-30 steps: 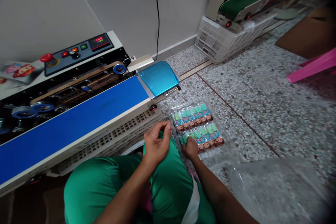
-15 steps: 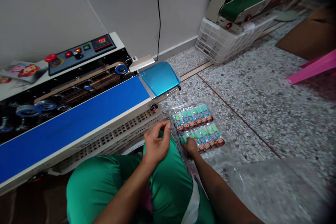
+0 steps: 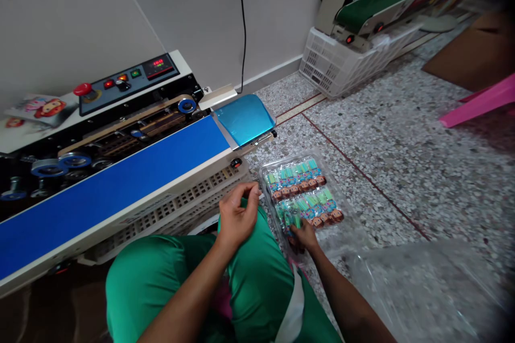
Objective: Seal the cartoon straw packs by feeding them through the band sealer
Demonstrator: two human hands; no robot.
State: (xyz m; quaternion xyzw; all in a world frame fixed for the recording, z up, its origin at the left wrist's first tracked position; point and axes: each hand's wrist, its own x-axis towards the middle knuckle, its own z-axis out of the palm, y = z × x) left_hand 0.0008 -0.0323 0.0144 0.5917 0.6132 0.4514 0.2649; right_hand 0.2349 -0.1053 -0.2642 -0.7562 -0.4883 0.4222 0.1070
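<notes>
A clear plastic tray (image 3: 263, 174) lies on the floor by my right knee. Two rows of small doll-shaped pieces (image 3: 295, 187), with brown heads and blue-green bodies, fill it. My right hand (image 3: 306, 235) is at the near left part of the lower row, its fingers closed around a doll-shaped piece (image 3: 296, 220); the fingers partly cover it. My left hand (image 3: 238, 214) hovers above my green-clad knee, left of the tray, with thumb and fingertips brought together. Whatever it may hold is too small to make out.
On the left runs a sealing machine with a blue conveyor belt (image 3: 120, 177), a shiny blue end plate (image 3: 245, 120) and a control panel (image 3: 129, 83). Clear plastic (image 3: 418, 284) lies at lower right. A white crate (image 3: 338, 61) stands beneath a green-belted machine (image 3: 394, 0); a pink stool leg (image 3: 475, 102) juts in.
My right hand has shifted slightly right and down within the tray, and the pieces at the lower row's left end are disturbed. My left hand has barely moved.
</notes>
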